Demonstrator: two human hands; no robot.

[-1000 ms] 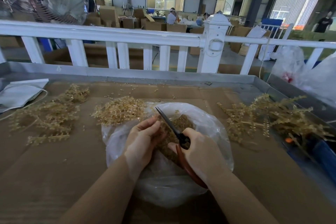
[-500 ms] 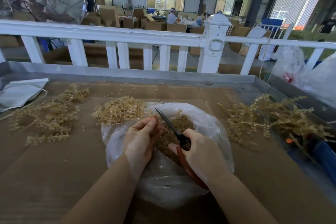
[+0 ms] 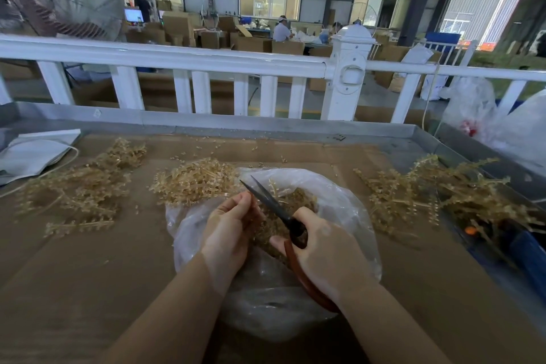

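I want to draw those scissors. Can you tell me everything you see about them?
The scissors have long, dark, pointed blades that look like metal and lie together, tip aimed up and left, away from the person. The handle loop is reddish brown and curves back under the right hand, which grips it. They hang above the clear plastic bag of golden sprigs. The left hand has curled fingers right beside the blades; whether they touch is unclear.
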